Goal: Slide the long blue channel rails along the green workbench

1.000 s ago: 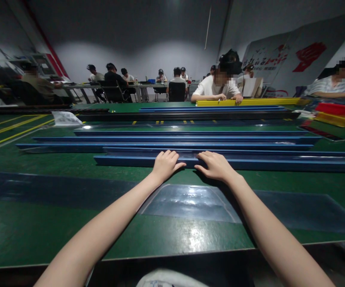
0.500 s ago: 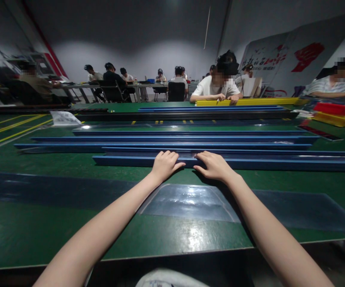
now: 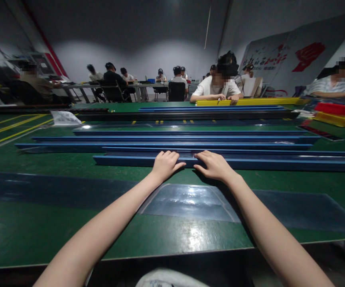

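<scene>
A long blue channel-shaped strip (image 3: 124,160) lies across the green table (image 3: 190,239) in front of me. My left hand (image 3: 165,164) grips its near wall, fingers curled over the top and thumb along the front. Just to the right, my right hand (image 3: 211,164) holds the same strip in a like way, with a small gap between the two thumbs. The fingertips of both hands are partly hidden inside the channel. Beneath my forearms a clear plastic sheet (image 3: 187,202) lies flat on the table.
Behind the strip lie more blue strips (image 3: 55,146) and a long black strip (image 3: 190,116). A co-worker (image 3: 211,85) across the table handles a yellow strip (image 3: 256,102). Red (image 3: 335,108) and yellow trays (image 3: 336,118) stand at the right, near a dark flat phone-like object (image 3: 322,132).
</scene>
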The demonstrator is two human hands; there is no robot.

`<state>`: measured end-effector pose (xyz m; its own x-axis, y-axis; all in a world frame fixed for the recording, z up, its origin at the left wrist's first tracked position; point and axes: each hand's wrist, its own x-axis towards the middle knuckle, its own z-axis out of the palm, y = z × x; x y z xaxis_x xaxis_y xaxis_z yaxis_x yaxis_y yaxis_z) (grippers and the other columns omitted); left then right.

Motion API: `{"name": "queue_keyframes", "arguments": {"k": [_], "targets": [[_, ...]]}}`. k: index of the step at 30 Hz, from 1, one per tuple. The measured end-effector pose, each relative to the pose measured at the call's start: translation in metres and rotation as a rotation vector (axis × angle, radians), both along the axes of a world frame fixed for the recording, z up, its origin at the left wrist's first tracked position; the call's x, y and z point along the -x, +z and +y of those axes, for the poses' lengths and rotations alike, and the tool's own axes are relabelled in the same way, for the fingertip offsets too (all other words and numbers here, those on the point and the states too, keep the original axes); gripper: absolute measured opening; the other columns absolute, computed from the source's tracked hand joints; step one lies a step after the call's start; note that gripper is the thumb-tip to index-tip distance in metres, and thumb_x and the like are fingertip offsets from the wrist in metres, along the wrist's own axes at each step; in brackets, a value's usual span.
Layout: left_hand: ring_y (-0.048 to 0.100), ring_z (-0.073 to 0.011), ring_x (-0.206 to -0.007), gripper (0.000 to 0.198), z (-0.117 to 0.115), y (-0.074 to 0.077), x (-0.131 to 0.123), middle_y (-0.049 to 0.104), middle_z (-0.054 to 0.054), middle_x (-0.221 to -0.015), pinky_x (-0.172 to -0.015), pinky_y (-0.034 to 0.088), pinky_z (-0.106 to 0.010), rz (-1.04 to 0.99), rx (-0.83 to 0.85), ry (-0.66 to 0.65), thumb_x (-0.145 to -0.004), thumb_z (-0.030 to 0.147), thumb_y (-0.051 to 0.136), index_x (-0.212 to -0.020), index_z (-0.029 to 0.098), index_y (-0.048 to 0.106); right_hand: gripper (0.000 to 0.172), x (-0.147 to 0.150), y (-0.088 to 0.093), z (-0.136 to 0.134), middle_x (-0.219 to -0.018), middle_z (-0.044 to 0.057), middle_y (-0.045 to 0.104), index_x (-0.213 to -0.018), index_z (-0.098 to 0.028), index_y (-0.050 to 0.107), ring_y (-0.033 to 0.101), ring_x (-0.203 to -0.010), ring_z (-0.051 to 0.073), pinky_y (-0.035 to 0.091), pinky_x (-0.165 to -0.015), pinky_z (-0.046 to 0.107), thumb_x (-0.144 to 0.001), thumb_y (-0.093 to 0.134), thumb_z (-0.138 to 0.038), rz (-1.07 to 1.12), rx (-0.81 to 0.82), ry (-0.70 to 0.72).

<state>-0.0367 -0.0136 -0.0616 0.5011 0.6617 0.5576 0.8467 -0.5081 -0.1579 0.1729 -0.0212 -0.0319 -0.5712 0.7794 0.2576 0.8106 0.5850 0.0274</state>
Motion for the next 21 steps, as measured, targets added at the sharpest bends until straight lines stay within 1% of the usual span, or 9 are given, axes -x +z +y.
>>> {"name": "queue_keyframes", "arguments": {"k": [11,21], "targets": [[0.057,-0.0174,-0.072,0.041,-0.0008,0.0004,-0.0003,0.065,-0.005,-0.077,-0.064,0.03,-0.029,-0.008,0.023,0.018,-0.085,0.053,0.039,-0.082,0.017,0.058,0.033,0.0011,0.0007,-0.0001,-0.103,0.011,0.062,-0.104,-0.017,0.057,0.053,-0.099,0.021,0.039,-0.078,0.029,-0.083,0.044,-0.04,-0.007,0.009,-0.02],[0.057,-0.0171,-0.071,0.041,-0.0008,-0.0005,0.0003,0.065,-0.005,-0.077,-0.063,0.03,-0.029,-0.009,0.016,0.016,-0.085,0.052,0.038,-0.082,0.017,0.059,0.035,0.0007,0.0014,-0.0008,-0.105,0.01,0.061,-0.104,-0.017,0.057,0.053,-0.097,0.02,0.04,-0.075,0.028,-0.084,0.042,-0.041,-0.007,0.006,-0.042]]}}
